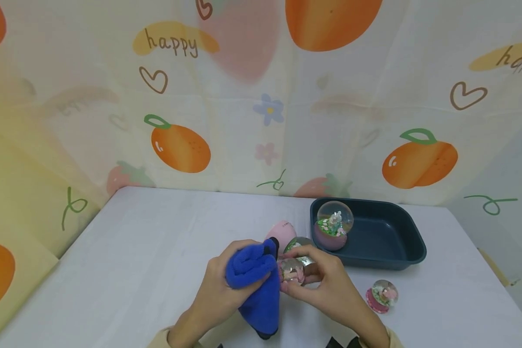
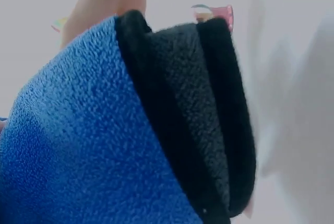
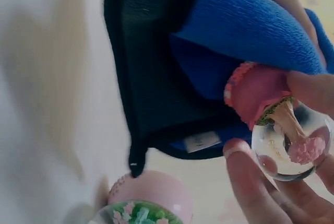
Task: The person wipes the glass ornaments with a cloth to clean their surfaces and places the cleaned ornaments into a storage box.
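My left hand (image 1: 217, 285) grips a folded blue towel (image 1: 261, 302), which has black edging and a dark grey back. Between the fingertips of my right hand (image 1: 332, 282) is a small snow globe (image 3: 289, 125), with a pink base and a pink-topped tree inside the clear ball. Its base touches the towel (image 3: 245, 20) in the right wrist view. Just beyond the hands lies a larger snow globe with a pale pink base (image 1: 282, 233), its glass ball (image 1: 299, 243) partly hidden by the right hand. The towel (image 2: 104, 130) fills much of the left wrist view.
A dark blue tray (image 1: 387, 237) stands at the back right, with a larger snow globe (image 1: 332, 224) at its left end. Another small snow globe (image 1: 382, 296) with a deep pink base rests on the white table (image 1: 156, 251), right of my right hand. A printed curtain (image 1: 235, 121) hangs behind.
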Demonstrator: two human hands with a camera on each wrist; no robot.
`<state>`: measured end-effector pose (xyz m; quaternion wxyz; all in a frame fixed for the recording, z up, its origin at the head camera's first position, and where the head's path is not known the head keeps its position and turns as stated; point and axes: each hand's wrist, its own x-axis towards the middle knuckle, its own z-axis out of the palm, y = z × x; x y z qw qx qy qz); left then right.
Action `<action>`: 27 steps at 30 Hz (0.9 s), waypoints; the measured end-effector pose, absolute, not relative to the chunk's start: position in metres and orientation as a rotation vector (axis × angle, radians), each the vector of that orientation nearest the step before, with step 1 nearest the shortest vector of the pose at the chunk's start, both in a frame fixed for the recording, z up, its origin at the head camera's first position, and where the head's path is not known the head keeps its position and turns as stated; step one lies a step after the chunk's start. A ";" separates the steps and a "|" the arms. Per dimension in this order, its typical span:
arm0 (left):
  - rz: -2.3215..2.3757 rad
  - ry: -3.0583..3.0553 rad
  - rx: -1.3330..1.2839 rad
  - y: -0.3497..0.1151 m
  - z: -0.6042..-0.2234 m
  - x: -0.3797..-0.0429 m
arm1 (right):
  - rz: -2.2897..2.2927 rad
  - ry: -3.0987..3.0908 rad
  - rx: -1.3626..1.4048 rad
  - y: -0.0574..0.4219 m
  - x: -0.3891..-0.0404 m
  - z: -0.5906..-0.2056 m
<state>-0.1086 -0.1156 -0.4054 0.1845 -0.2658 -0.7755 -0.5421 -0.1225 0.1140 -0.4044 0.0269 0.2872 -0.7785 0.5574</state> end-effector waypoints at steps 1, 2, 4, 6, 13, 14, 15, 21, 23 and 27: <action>-1.525 -2.185 -0.724 -0.117 -0.405 -0.109 | 1.702 -2.408 0.875 0.114 -0.123 -0.405; -1.517 -2.182 -0.697 -0.118 -0.404 -0.109 | 1.687 -2.409 0.866 0.115 -0.123 -0.405; -1.530 -2.178 -0.647 -0.121 -0.402 -0.109 | 1.662 -2.390 0.867 0.115 -0.124 -0.405; -1.557 -2.204 -0.600 -0.123 -0.400 -0.110 | 1.659 -2.365 0.883 0.116 -0.124 -0.406; -1.673 -2.455 -0.700 -0.124 -0.401 -0.113 | 1.712 -2.274 1.014 0.113 -0.122 -0.406; -1.687 -2.487 -0.738 -0.123 -0.402 -0.113 | 1.719 -2.260 1.031 0.112 -0.121 -0.406; -1.703 -2.510 -0.771 -0.122 -0.403 -0.112 | 1.726 -2.246 1.046 0.112 -0.121 -0.406; -1.700 -2.499 -0.862 -0.120 -0.405 -0.111 | 1.713 -2.263 1.032 0.109 -0.119 -0.406; -1.661 -2.474 -0.864 -0.119 -0.406 -0.110 | 1.706 -2.314 0.980 0.109 -0.119 -0.406; -1.575 -2.442 -0.855 -0.118 -0.406 -0.109 | 1.718 -2.394 0.903 0.108 -0.120 -0.406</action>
